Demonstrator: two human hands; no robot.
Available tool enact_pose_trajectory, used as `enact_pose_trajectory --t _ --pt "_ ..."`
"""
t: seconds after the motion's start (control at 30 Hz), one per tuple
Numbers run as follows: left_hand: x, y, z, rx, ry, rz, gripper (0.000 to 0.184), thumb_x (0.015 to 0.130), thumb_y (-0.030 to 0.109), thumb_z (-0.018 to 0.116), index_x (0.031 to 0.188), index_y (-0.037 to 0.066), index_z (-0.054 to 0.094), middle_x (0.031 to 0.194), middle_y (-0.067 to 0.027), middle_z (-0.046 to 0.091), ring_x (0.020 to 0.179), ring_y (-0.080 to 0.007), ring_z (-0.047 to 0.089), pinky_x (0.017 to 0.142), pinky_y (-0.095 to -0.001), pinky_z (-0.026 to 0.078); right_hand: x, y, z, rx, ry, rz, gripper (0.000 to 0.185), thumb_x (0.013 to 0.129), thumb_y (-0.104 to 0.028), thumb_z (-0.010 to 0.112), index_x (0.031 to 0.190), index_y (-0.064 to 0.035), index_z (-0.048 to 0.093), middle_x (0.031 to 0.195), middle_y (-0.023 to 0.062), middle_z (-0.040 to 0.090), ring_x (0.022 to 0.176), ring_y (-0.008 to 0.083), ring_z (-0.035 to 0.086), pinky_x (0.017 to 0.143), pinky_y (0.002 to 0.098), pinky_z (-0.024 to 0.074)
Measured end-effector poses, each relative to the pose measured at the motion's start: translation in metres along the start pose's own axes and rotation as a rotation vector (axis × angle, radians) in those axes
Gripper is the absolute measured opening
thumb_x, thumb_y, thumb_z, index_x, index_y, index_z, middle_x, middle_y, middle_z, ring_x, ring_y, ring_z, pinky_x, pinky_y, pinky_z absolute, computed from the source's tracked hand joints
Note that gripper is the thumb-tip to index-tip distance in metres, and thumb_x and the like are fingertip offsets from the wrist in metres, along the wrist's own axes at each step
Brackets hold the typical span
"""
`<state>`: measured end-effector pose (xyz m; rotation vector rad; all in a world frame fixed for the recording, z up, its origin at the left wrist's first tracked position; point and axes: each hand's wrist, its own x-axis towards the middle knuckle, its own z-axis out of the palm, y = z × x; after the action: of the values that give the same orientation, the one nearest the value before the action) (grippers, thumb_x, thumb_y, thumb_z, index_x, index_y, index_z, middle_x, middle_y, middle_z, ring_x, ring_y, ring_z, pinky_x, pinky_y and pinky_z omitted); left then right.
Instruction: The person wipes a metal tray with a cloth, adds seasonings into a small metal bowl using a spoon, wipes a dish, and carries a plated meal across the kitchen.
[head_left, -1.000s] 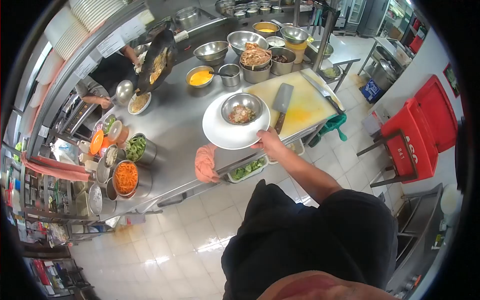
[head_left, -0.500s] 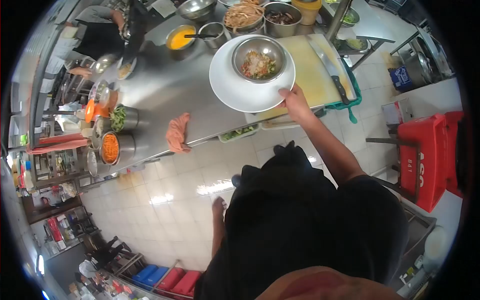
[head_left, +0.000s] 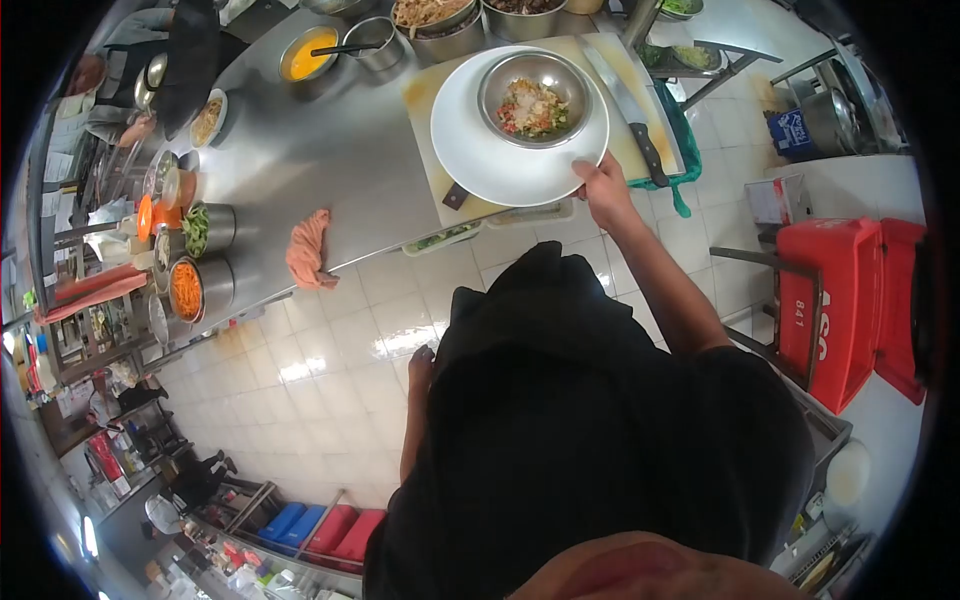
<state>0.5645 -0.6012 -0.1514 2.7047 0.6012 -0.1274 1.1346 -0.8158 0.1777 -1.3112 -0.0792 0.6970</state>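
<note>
My right hand grips the near right rim of a wide white plate, thumb on top. On the plate stands a small steel bowl holding chopped food with pale, red and green bits. The plate is over a yellowed cutting board. Right of the plate a knife with a black handle lies on the board. Another dark handle pokes out from under the plate's left side. My left hand hangs low beside my black clothing, away from the counter; its fingers are too small and dark to read.
An orange cloth hangs at the front edge of the steel counter. Pots of shredded carrot and cut greens stand left; a bowl of yellow liquid is behind. Another person's hand is upper left. A red bin stands right.
My view has shifted, so the counter sits higher and further left. The plate with the bowl has moved right over the cutting board, still in my right hand, uncovering the dark handle.
</note>
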Motion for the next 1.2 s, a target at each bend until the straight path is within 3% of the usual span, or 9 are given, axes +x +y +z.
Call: enact_pose_trajectory --t 0.07,0.1,0.17,0.23,0.53,0.7,1.0,1.07,1.2 --pt "-0.009 -0.002 -0.005 0.154 0.1 0.16 0.043 0.089 0.017 0.053 0.128 -0.002 0.053 0.106 -0.0113 0.064 0.081 -0.021 0.065 0.065 -0.0307 0.054 -0.007 -0.004 0.011 0.02 0.029 -0.012 0.036 0.089 -0.006 0.048 0.125 -0.0014 0.048 0.11 0.0113 0.062 0.091 0.0223 0.066 0.075 0.0375 0.0583" --pt "-0.006 0.013 -0.024 -0.23 -0.123 -0.149 0.044 0.09 0.017 0.052 0.129 -0.002 0.052 0.103 -0.01 0.063 0.078 -0.0193 0.063 0.063 -0.0297 0.053 -0.008 -0.004 0.017 0.028 0.039 -0.017 0.037 0.089 -0.006 0.048 0.125 -0.0015 0.048 0.11 0.0114 0.062 0.092 0.0224 0.066 0.076 0.0377 0.0582" --pt "0.01 0.067 -0.088 -1.081 -0.073 -1.071 0.045 0.091 0.018 0.052 0.131 -0.002 0.05 0.096 -0.0074 0.062 0.072 -0.0159 0.061 0.058 -0.0278 0.051 -0.006 0.001 0.024 0.001 0.028 0.001 0.037 0.088 -0.005 0.048 0.125 -0.0015 0.047 0.111 0.012 0.062 0.093 0.0231 0.066 0.076 0.0379 0.0583" --pt "0.001 0.045 -0.069 -0.944 -0.077 -0.858 0.046 0.092 0.019 0.052 0.133 -0.001 0.048 0.091 -0.0053 0.06 0.068 -0.0128 0.058 0.055 -0.0258 0.047 -0.003 0.009 0.036 0.004 -0.013 0.018 0.037 0.088 -0.005 0.048 0.126 -0.0017 0.047 0.112 0.0124 0.062 0.094 0.024 0.066 0.076 0.0382 0.0584" --pt "-0.01 0.082 -0.147 -1.01 0.064 -1.0 0.048 0.092 0.023 0.053 0.134 0.001 0.048 0.09 -0.0051 0.06 0.071 -0.0118 0.058 0.054 -0.0242 0.045 0.024 0.065 0.141 0.138 -0.217 0.129 0.03 0.089 -0.006 0.046 0.118 0.0027 0.049 0.105 0.0163 0.063 0.085 0.0257 0.066 0.064 0.0371 0.0589" --pt "-0.086 0.044 -0.096 -1.014 0.107 -0.931 0.048 0.092 0.026 0.053 0.133 0.001 0.049 0.094 -0.0084 0.062 0.07 -0.0142 0.061 0.054 -0.0255 0.047 0.031 0.093 0.195 0.114 -0.22 0.234 0.033 0.089 -0.007 0.047 0.119 0.0046 0.05 0.109 0.017 0.062 0.089 0.0274 0.067 0.072 0.0394 0.0597" --pt "-0.2 -0.006 -0.061 -1.37 0.233 -1.165 0.041 0.091 0.023 0.055 0.127 0.003 0.054 0.078 -0.0034 0.057 0.055 -0.0113 0.054 0.043 -0.0246 0.041 0.041 0.125 0.281 0.081 -0.142 0.193 0.029 0.09 -0.005 0.045 0.118 0.0022 0.048 0.107 0.0153 0.061 0.091 0.0264 0.065 0.073 0.0392 0.0594" --pt "-0.225 -0.038 -0.037 -1.141 0.228 -0.996 0.041 0.09 0.022 0.055 0.126 0.003 0.054 0.077 -0.0028 0.056 0.055 -0.0111 0.053 0.042 -0.0246 0.04 0.064 0.141 0.305 0.078 -0.119 0.217 0.028 0.09 -0.005 0.044 0.118 0.0015 0.048 0.107 0.0148 0.061 0.092 0.0259 0.064 0.075 0.0393 0.0591" --pt "-0.226 -0.069 -0.059 -1.421 0.236 -1.383 0.042 0.088 0.021 0.055 0.126 0.004 0.055 0.075 -0.0025 0.056 0.054 -0.011 0.052 0.042 -0.0244 0.039 0.108 0.165 0.346 0.169 -0.192 0.25 0.029 0.09 -0.002 0.042 0.119 -0.0002 0.045 0.107 0.0168 0.059 0.089 0.0275 0.064 0.071 0.04 0.0611"
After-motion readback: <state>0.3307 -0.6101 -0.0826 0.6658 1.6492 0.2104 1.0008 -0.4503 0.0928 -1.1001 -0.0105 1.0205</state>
